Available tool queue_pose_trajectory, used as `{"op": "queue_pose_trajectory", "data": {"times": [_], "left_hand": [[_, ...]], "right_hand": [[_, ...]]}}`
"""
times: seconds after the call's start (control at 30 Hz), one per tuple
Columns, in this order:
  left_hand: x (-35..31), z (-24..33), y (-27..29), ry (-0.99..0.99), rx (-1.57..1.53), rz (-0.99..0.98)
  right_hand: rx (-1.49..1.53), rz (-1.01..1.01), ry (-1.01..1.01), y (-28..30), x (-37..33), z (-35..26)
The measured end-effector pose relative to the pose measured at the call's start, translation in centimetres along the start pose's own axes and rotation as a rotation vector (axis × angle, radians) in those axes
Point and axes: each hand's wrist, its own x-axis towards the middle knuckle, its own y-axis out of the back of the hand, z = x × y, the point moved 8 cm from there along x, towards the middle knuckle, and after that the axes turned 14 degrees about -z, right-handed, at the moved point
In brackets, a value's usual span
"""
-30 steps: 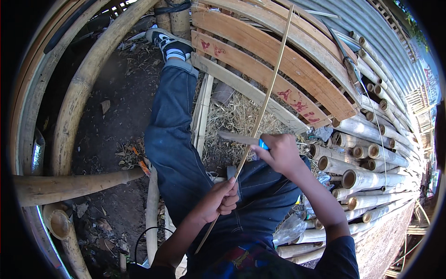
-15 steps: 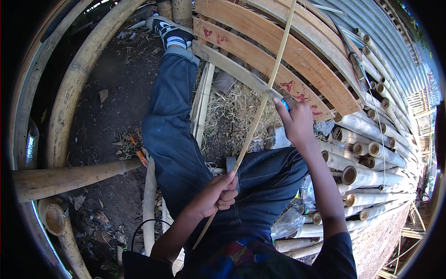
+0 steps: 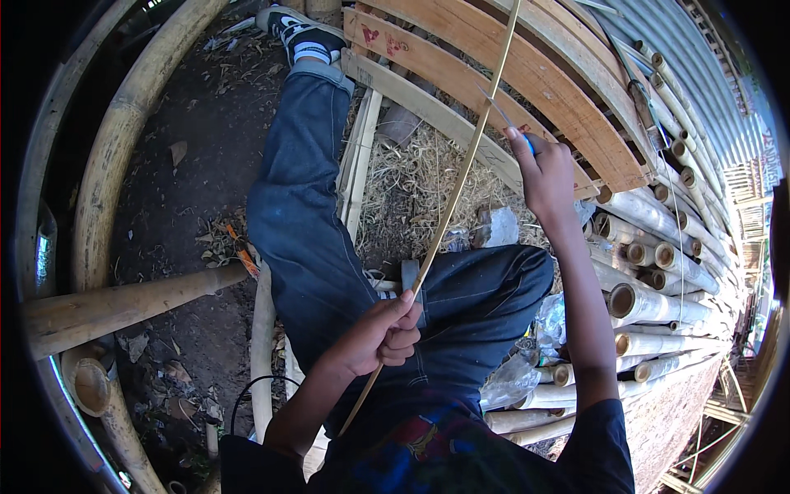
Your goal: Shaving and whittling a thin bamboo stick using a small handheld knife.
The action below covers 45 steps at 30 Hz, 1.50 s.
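My left hand [image 3: 380, 336] is closed round the lower part of a long, thin bamboo strip [image 3: 455, 196], thumb along it. From near my lap the strip slants up and away past the top edge of the view. Farther up, my right hand [image 3: 546, 179] grips the blue handle of a knife [image 3: 499, 110]. Its narrow blade points up and left and crosses the strip, close to or touching it; I cannot tell which. The fingers cover most of the handle.
A slatted wooden pallet [image 3: 568, 95] lies beyond my hands, with thin shavings [image 3: 411, 177] on the ground before it. Bamboo poles [image 3: 638, 300] are stacked at right, beside clear plastic [image 3: 510, 380]. A thick bamboo pole [image 3: 140, 309] juts in from the left, near my outstretched leg [image 3: 300, 206].
My right hand and the knife have moved up and to the right, farther along the bamboo strip. My left hand keeps its grip in nearly the same place.
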Motion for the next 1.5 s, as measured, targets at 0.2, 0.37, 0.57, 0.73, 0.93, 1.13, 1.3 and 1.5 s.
{"op": "queue_pose_trajectory", "data": {"times": [0.2, 0.37, 0.57, 0.73, 0.93, 1.13, 1.3, 1.5], "left_hand": [[-0.3, 0.2, 0.0, -0.006, -0.037, -0.028], [0.5, 2.0, 0.0, -0.06, 0.004, 0.023], [0.9, 3.6, 0.0, -0.08, 0.053, 0.039], [0.6, 3.8, 0.0, -0.086, 0.034, -0.001], [1.2, 4.4, -0.5, -0.08, -0.055, -0.121], [0.8, 0.7, -1.3, -0.006, -0.154, -0.191], [0.2, 2.4, -0.6, -0.08, -0.053, -0.069], [0.5, 3.1, -0.3, -0.126, 0.038, 0.044]], "right_hand": [[-0.17, -0.315, 0.479, -6.5, -5.7, -6.9], [-0.262, -0.196, 0.539, -6.6, -4.7, -6.9], [-0.256, 0.01, 0.444, -5.3, -2.2, -5.9], [-0.225, 0.019, 0.422, -5.7, -2.2, -6.3], [-0.023, -0.041, 0.384, -5.9, -3.0, -7.0], [0.043, 0.083, 0.1, -0.8, -0.2, -1.5], [-0.153, -0.175, 0.496, -6.4, -5.5, -6.5], [-0.07, -0.109, 0.334, -5.7, -3.2, -4.9]]}}
